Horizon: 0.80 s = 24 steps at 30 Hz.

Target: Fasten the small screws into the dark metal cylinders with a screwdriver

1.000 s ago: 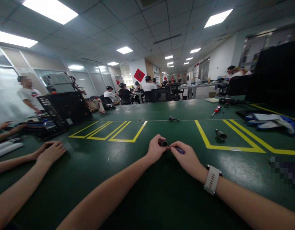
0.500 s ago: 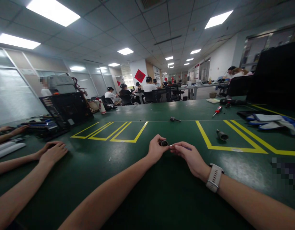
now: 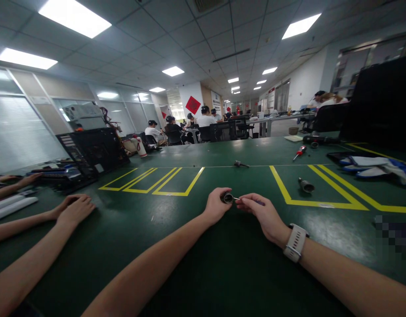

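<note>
Over the middle of the green table, my left hand (image 3: pixel 218 205) is closed round a hollow, dark metal cylindrical part (image 3: pixel 227 198), its round open end facing right and toward me. Just to the right, my right hand (image 3: pixel 259 210) pinches a small screwdriver-like tool (image 3: pixel 260 203) with a thin metal shaft and a dark blue-purple end. The shaft's tip points at the cylinder's open end, close to its rim; whether it touches is too small to tell. A similar metal part (image 3: pixel 305 185) lies in the yellow-taped box to the right.
Beyond my hands lies a dark part with a shaft (image 3: pixel 241 164). A red screwdriver (image 3: pixel 300 152), gloves (image 3: pixel 376 169) and a dark power tool (image 3: pixel 322 140) lie at the right. A co-worker's hands (image 3: pixel 75 210) rest on the table (image 3: pixel 176 281) at the left, near an opened black case (image 3: pixel 94 149).
The cylindrical part has turned slightly, showing more of its open end. The tool's shaft shows more between my hands, which have barely moved.
</note>
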Each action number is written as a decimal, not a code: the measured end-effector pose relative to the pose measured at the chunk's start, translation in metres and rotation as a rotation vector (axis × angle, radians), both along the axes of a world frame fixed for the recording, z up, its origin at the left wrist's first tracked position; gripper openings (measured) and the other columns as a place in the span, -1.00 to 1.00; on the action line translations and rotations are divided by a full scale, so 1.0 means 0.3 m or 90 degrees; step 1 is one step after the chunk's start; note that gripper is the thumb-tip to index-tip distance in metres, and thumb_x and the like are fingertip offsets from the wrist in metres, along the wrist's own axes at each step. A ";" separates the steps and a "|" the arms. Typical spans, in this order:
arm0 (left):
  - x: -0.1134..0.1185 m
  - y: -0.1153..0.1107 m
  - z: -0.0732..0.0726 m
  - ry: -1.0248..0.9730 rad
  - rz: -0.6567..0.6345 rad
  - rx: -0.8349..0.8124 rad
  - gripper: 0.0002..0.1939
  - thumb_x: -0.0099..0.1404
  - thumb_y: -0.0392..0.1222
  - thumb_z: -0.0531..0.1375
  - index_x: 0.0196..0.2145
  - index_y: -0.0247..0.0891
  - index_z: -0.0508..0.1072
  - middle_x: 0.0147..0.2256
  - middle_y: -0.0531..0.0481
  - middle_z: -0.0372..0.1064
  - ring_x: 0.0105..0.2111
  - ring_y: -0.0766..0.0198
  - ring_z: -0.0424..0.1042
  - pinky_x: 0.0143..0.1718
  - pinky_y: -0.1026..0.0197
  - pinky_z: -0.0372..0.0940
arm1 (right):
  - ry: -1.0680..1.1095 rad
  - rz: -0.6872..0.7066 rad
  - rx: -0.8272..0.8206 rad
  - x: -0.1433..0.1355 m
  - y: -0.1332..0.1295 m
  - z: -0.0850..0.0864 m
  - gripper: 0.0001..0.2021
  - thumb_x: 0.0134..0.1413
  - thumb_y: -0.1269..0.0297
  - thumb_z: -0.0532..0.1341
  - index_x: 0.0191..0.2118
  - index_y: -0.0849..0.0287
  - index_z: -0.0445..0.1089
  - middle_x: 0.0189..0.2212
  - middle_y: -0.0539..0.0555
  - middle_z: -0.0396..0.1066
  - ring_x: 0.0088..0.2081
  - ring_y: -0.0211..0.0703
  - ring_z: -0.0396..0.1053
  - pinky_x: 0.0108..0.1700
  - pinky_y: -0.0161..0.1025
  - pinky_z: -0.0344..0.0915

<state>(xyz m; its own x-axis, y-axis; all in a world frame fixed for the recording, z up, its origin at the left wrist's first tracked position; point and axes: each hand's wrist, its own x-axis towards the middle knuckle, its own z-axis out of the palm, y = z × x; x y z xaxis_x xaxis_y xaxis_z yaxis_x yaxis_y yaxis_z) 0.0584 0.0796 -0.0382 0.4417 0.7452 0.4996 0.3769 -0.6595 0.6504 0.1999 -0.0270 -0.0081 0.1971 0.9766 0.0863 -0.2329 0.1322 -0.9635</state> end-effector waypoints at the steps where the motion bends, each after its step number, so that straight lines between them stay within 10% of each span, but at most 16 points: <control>1: -0.001 -0.002 0.004 0.004 0.000 0.003 -0.57 -0.03 -0.31 0.28 -0.13 -0.27 0.41 -0.18 -0.09 0.38 -0.17 0.16 0.38 -0.12 0.11 0.27 | -0.005 0.000 0.002 0.001 0.001 -0.002 -0.86 -0.09 0.24 0.25 -0.40 0.20 0.45 -0.39 0.06 0.46 -0.28 -0.12 0.41 -0.10 -0.12 0.27; 24: -0.017 -0.028 0.075 0.050 -0.078 -0.035 -0.88 -0.01 -0.28 0.23 -0.54 -0.29 0.30 -0.55 0.12 0.21 -0.50 0.36 0.20 -0.44 0.29 0.10 | -0.083 0.042 0.056 -0.010 -0.020 0.005 -0.86 -0.05 0.24 0.24 -0.41 0.20 0.45 -0.40 0.05 0.46 -0.31 -0.13 0.39 -0.13 -0.10 0.25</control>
